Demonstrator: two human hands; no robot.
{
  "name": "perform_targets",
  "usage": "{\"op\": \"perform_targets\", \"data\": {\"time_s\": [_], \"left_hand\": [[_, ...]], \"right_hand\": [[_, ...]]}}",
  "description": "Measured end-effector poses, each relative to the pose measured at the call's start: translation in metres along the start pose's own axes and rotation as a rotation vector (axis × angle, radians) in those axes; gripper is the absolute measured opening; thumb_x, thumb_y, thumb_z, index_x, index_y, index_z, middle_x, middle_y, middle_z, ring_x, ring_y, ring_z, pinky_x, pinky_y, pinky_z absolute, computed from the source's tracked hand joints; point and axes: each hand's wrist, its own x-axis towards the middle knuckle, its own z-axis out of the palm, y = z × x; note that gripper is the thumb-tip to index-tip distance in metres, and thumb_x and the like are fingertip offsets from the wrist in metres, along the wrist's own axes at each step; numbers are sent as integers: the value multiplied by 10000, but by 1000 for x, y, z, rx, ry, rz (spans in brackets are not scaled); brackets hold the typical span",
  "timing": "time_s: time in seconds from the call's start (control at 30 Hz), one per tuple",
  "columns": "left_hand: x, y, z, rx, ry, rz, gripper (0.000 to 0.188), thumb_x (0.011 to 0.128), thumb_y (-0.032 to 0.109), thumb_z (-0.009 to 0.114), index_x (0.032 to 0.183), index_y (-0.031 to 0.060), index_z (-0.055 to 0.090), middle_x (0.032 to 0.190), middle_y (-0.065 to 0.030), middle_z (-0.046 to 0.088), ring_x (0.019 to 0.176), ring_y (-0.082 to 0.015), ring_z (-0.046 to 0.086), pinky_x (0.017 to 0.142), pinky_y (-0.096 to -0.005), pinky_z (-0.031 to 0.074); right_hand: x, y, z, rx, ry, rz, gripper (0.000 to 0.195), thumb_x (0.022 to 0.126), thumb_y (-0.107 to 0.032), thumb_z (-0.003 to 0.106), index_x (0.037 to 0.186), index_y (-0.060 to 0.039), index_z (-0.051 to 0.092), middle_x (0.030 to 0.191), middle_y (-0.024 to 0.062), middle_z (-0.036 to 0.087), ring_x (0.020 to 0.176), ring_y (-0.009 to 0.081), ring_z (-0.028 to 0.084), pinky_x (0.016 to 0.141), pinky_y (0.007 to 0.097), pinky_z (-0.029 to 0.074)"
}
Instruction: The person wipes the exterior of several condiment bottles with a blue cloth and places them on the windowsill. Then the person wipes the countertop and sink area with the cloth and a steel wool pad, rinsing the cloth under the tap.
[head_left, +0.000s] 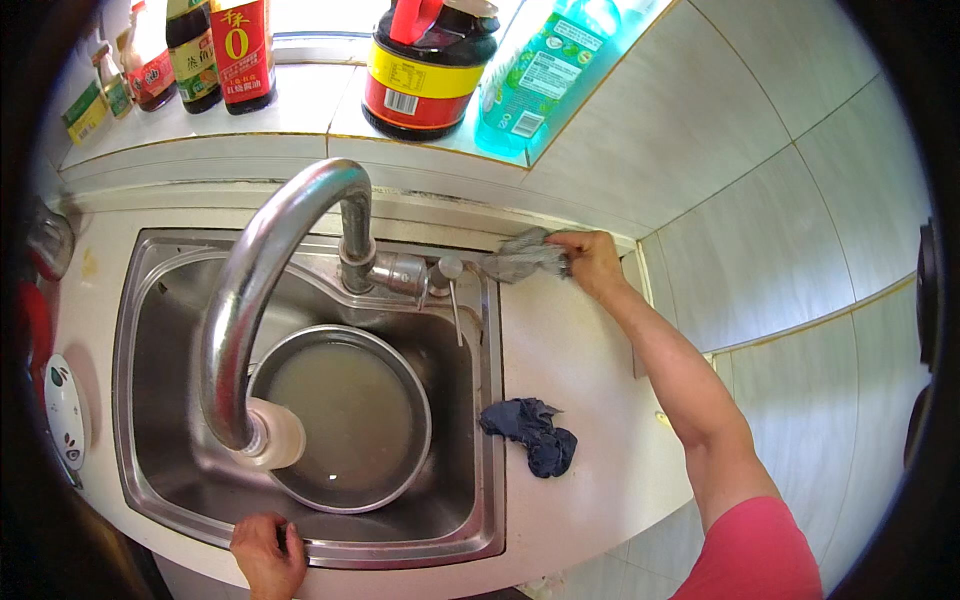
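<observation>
My right hand (596, 262) holds a grey cloth (525, 256) against the back of the counter, right of the faucet base. My left hand (268, 551) rests on the front rim of the stainless steel sink (405, 551), fingers curled, with no object visible in it. In the sink stands a round metal basin (424, 442) of cloudy water. The curved metal faucet (232, 300) arches over it, its pale nozzle (277, 435) above the basin's left side. A crumpled dark blue cloth (536, 435) lies on the counter just right of the sink.
Sauce bottles (244, 60), a large dark jar with a red handle (424, 82) and a teal plastic bottle (540, 82) stand on the tiled sill behind. A patterned white dish (66, 412) is at the left. A tiled wall (765, 247) bounds the right side.
</observation>
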Motion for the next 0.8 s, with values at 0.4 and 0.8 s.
{"op": "perform_targets", "data": {"time_s": [0.4,0.8], "left_hand": [[4,3,0,2,-28,26,96,759,47,668,794,17,583,781,-169,589,752,-393,570,691,-486,422],[4,-5,7,1,-30,56,104,768,64,688,806,25,598,766,-147,600,728,-369,578,693,-475,433]], "right_hand": [[-27,-104,103,-156,72,-456,368,855,-66,587,1216,-6,623,1283,194,615,1156,394,578,1033,460,448],[-67,-11,58,-311,177,-180,445,815,42,551,1252,10,633,1466,213,486,1377,390,434,1143,438,373]]}}
